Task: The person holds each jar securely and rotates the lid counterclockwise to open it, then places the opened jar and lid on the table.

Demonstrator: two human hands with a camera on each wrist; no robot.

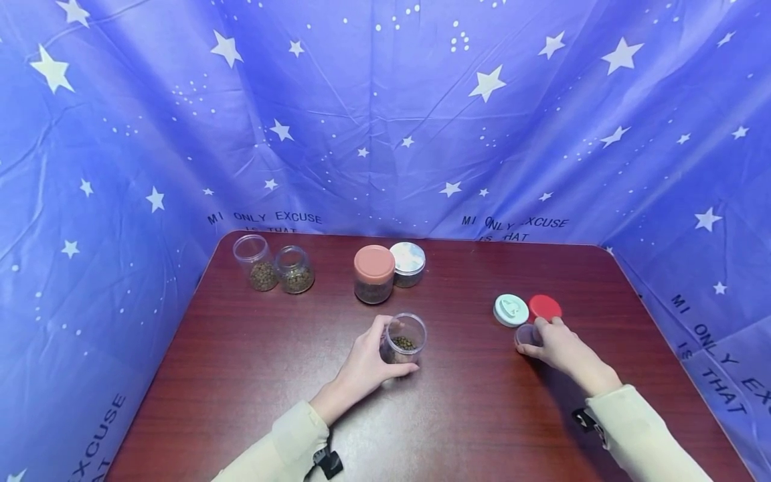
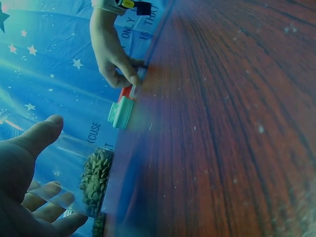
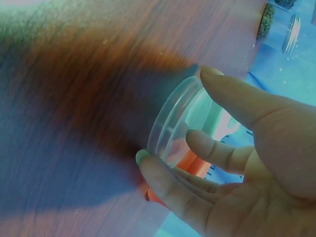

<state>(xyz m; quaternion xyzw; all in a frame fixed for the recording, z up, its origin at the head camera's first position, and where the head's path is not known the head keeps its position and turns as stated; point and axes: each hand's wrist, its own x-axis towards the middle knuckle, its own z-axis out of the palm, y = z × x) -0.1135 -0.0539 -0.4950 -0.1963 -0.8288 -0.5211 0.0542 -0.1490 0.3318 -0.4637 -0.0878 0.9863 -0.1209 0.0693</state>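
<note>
My left hand grips an open clear jar near the middle of the table, thumb on one side and fingers on the other. Small greenish-brown pellets or seeds fill its lower part. At the right, my right hand holds a clear round lid by its rim between thumb and fingers. The lid is tilted in the right wrist view; whether it touches the table I cannot tell. Just beyond it lie a mint-green lid and a red lid, side by side.
Two uncapped jars, one taller and one shorter, hold similar pellets at the back left. A pink-lidded jar and a silver-lidded jar stand together at the back centre. Blue star-printed cloth surrounds the dark red table.
</note>
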